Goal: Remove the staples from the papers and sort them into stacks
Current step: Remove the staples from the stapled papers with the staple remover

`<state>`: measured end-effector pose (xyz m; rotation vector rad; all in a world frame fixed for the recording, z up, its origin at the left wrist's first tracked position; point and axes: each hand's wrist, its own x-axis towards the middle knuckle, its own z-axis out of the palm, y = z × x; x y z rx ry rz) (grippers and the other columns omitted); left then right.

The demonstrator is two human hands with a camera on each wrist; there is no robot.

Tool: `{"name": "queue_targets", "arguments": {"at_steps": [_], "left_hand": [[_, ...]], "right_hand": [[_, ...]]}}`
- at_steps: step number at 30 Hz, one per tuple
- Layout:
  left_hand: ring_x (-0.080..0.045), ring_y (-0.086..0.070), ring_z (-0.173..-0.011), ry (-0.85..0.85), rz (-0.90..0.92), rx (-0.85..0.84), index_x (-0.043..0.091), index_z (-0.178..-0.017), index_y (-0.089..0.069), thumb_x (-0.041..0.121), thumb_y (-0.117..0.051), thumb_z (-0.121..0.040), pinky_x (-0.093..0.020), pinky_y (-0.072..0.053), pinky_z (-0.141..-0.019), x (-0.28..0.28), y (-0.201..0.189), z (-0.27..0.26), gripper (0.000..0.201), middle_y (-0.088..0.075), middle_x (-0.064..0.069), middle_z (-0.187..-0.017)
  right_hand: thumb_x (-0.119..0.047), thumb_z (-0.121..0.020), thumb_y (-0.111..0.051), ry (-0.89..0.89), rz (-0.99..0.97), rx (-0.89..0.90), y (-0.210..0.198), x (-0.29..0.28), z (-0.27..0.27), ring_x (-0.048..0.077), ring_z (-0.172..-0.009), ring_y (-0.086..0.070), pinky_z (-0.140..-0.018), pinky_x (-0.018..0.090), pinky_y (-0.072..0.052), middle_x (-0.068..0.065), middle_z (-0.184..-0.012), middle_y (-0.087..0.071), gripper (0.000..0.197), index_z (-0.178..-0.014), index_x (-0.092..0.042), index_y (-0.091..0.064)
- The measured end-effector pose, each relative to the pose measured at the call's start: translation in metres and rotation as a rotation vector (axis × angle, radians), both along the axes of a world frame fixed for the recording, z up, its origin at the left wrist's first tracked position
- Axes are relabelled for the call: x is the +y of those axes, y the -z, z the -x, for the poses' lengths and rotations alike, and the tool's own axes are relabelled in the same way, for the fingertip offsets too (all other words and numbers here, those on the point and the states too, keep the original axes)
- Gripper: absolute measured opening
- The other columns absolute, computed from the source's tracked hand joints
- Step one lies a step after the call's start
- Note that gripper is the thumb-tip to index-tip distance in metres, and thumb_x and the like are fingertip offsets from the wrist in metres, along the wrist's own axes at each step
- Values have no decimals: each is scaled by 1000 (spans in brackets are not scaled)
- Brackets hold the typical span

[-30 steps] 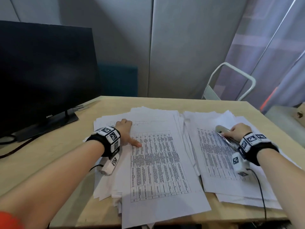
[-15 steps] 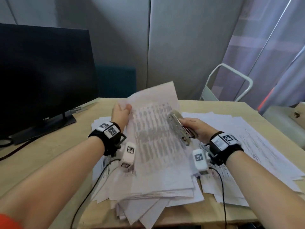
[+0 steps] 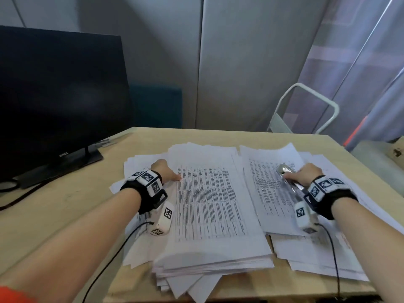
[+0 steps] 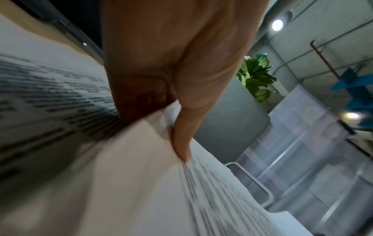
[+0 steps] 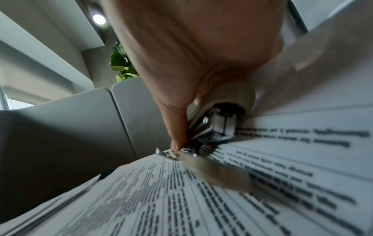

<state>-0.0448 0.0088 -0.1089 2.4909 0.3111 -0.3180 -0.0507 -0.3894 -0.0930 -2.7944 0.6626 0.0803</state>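
The sheet raised half a second ago now lies flat on the left stack (image 3: 209,206), pressed by the left hand (image 3: 165,172), fingers loosely curled. The right hand (image 3: 306,174) grips the stapler (image 3: 288,178) on the right stack (image 3: 275,193). Wooden table (image 3: 65,204), dark monitor (image 3: 56,95), grey partitions (image 3: 240,62).
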Motion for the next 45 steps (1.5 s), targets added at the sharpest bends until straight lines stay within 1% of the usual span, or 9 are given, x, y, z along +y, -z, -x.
{"name": "queue_targets", "arguments": {"at_steps": [3,6,7,11,16,21,25,40,45], "left_hand": [[-29,-51,-113,98,13,86,0,-134,-41,33,-81,-77,-31,-42,-82,-10,-2,18,77,-52,-14,-130],[-31,-48,-119,108,24,141,1,-147,-18,29,-83,-75,-35,-43,-87,-15,1,28,101,-43,-17,-139],[-34,-43,-126,104,14,115,4,-150,-4,27,-84,-73,-39,-42,-93,-16,1,29,113,-36,-19,-145],[-34,-9,-146,265,-156,-164,20,-152,13,38,-83,-71,-51,-18,-117,-31,2,29,127,-1,-12,-160],[-30,19,-146,459,-300,96,13,-151,18,75,-47,-80,-54,3,-117,-44,18,24,114,26,-10,-156],[-28,21,-146,450,-362,121,8,-148,24,83,-40,-77,-52,5,-116,-45,25,22,121,30,-10,-155],[-26,21,-146,448,-376,118,9,-148,24,85,-39,-74,-53,6,-116,-44,30,21,124,30,-9,-156],[-37,25,-143,470,-448,148,6,-148,24,76,-39,-82,-61,3,-113,-54,22,30,116,30,-13,-155],[-35,24,-144,445,-407,114,6,-147,25,75,-44,-82,-61,2,-115,-52,23,31,117,29,-11,-156]], "right_hand": [[-51,-83,-70,61,55,54,-2,-14,6,24,-66,-52,-53,26,-36,9,-65,-53,57,-60,-5,-47],[-59,-84,-64,71,222,57,-7,-5,6,36,-121,-47,-102,41,-39,20,-123,-57,56,-96,-4,-61],[-60,-85,-62,50,262,14,-9,3,5,36,-126,-43,-103,43,-35,20,-132,-52,58,-109,-7,-62],[-50,-87,-66,-215,-72,-157,-26,59,0,29,-85,-63,-73,35,-48,15,-96,-68,42,-89,-8,-64],[-28,-93,-63,-558,-363,-62,-31,152,8,10,-63,-56,-44,16,-42,6,-103,-55,48,-136,-19,-44],[-17,-90,-59,-738,-184,20,-10,191,13,19,-106,-60,-79,20,-44,6,-131,-59,53,-140,-31,-48],[-11,-86,-54,-728,-139,-21,0,197,16,23,-115,-58,-94,31,-49,3,-132,-61,56,-137,-35,-52],[-17,-100,-39,-636,70,4,13,236,7,38,-104,-59,-77,40,-47,21,-128,-47,43,-142,-17,-33],[-18,-102,-33,-584,-75,-17,16,250,-14,37,-94,-59,-71,35,-41,24,-123,-55,36,-137,-12,-36]]}}
